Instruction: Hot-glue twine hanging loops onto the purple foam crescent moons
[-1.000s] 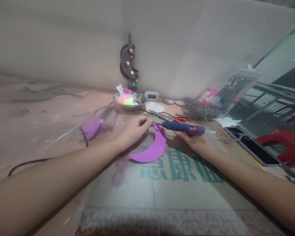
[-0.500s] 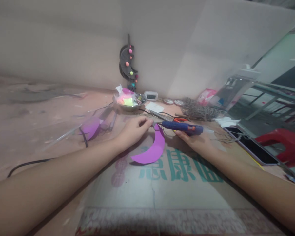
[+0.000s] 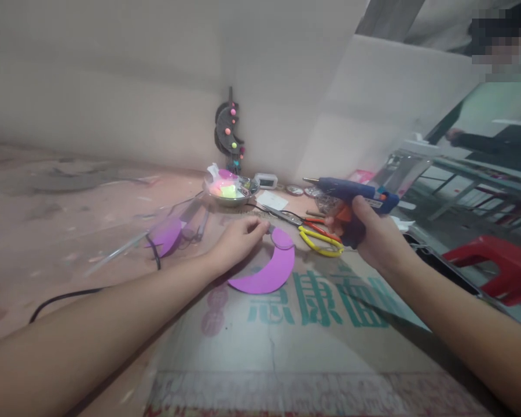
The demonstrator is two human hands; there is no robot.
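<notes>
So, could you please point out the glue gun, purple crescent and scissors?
glue gun (image 3: 345, 187), head view, blue barrel
purple crescent (image 3: 272, 275), head view, wide middle
scissors (image 3: 308, 236), head view, yellow handle

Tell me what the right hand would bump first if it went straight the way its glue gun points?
The right hand aims the glue gun leftward. First in line comes the small white box, then the metal bowl. The gun is held above the table, so it might pass over both.

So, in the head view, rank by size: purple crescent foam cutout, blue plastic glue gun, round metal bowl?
1. blue plastic glue gun and purple crescent foam cutout: alike; gun held nearer, so unsure.
2. round metal bowl.
</notes>
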